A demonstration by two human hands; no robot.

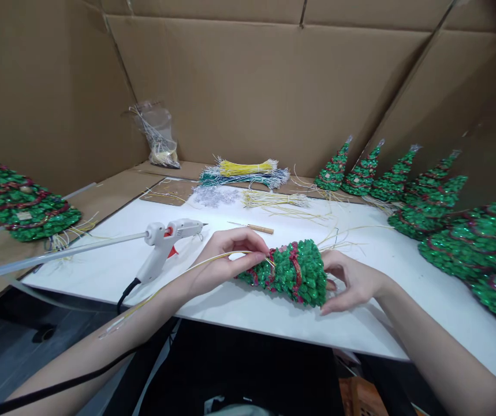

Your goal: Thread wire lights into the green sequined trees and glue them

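A small green tinsel Christmas tree (310, 271) with red garland lies on its side over the white board, its base to the right. My left hand (226, 254) pinches thin yellow and white wires (207, 260) against the tree's side, near its narrower end. Their long tails trail back over my left forearm. Curled around the base, my right hand (354, 280) steadies the tree with thumb and fingers at its rim. The tree's tip is hidden behind my left hand. To the left of that hand rests a white glue gun (161, 245) with a clear glue stick.
Behind lie a wooden-handled awl (260, 229), clear pieces (216, 196), cream wires (273, 200) and a yellow wire bundle (248, 167). Several finished trees (360, 174) stand along the right; another tree (35, 211) stands left. A plastic bag (161, 138) leans on the cardboard wall (239, 86).
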